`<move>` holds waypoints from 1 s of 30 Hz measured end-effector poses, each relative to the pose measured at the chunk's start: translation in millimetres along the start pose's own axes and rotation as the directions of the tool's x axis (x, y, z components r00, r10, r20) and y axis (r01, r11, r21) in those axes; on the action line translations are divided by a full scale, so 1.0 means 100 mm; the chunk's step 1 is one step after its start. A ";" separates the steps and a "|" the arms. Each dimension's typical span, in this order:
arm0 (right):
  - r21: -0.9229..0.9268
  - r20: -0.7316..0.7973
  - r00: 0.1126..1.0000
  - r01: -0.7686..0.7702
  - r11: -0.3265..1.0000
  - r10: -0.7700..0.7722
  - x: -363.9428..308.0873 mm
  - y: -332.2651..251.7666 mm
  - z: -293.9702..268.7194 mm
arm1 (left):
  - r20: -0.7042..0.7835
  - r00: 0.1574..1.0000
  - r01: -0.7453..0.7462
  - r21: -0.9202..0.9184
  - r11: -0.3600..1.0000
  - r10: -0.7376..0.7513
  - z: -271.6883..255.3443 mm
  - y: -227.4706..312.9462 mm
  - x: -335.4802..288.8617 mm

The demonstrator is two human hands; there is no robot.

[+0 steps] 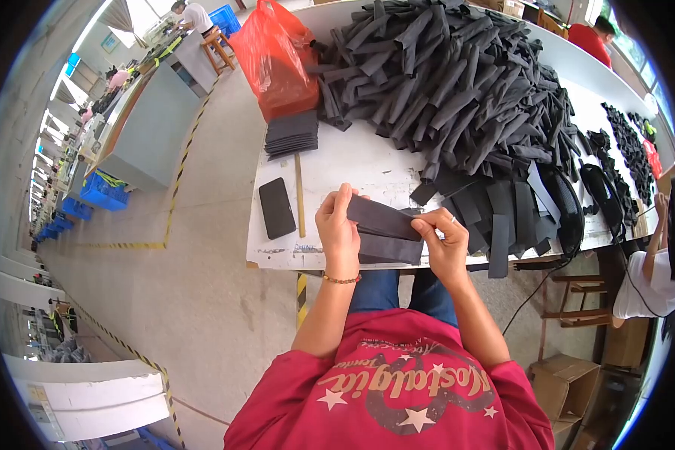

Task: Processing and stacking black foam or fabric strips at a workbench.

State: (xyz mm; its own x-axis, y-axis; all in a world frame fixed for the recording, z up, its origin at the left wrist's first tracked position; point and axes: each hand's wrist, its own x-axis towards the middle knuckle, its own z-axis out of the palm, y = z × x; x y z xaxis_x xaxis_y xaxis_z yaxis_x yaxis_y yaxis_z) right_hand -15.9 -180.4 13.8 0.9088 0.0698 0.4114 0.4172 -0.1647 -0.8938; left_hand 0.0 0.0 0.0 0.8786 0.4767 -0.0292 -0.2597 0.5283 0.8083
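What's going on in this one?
A person at a white table holds a dark strip between the left grip and the right grip, with more dark material just below it. A large heap of similar dark pieces sits farther back. To the left lie a black phone and a dark stack, with a red plastic bag behind the stack.

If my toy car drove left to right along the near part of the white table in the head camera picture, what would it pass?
Phone → wooden stick → left hand → dark strip → right hand → loose dark strips.
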 end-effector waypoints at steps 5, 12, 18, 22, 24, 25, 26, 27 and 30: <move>0.024 -0.014 0.994 -0.106 0.994 0.107 -0.06 0.05 0.03 | -0.032 0.969 0.242 -0.081 0.967 -0.246 -0.11 -0.02 0.00; 0.099 -0.049 0.988 -0.138 0.985 0.144 -0.09 0.16 0.02 | 0.182 0.974 0.180 -0.242 0.953 -0.138 -0.06 0.17 -0.11; 0.160 0.072 0.931 -0.364 0.917 0.357 -0.01 0.08 0.01 | -0.006 0.975 0.220 -0.074 0.973 -0.221 -0.22 0.03 0.00; 0.323 0.089 0.867 -0.491 0.809 0.490 0.17 0.13 -0.07 | 0.025 0.980 0.196 0.051 0.979 -0.198 -0.06 0.02 0.15; 0.185 -0.009 0.895 -0.437 0.880 0.446 0.19 0.29 -0.13 | 0.057 0.986 0.138 0.241 0.961 -0.156 0.00 0.02 0.16; 0.063 -0.073 0.913 -0.397 0.916 0.401 0.19 0.37 -0.16 | 0.106 0.987 0.063 0.420 0.905 -0.118 0.02 0.02 0.18; 0.061 -0.053 0.897 -0.436 0.898 0.439 0.15 0.44 -0.16 | 0.096 0.978 0.123 0.460 0.880 -0.188 -0.07 -0.06 0.21; 0.060 -0.027 0.880 -0.472 0.879 0.474 0.08 0.52 -0.14 | 0.095 0.978 0.121 0.460 0.880 -0.184 -0.19 -0.17 0.26; -0.257 -0.148 0.918 -0.396 0.882 0.369 -0.13 0.80 0.03 | 0.335 0.933 -0.358 0.846 0.394 0.129 -0.43 -0.52 0.35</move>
State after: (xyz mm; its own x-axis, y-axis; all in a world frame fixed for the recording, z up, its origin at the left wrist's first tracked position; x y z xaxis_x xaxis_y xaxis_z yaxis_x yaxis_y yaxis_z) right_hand 5.9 -191.3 -64.1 0.9871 -0.1420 0.0742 0.0068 -0.4255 -0.9050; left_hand 27.2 19.4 -68.6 0.9207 0.2777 0.2741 -0.0780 -0.5573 0.8267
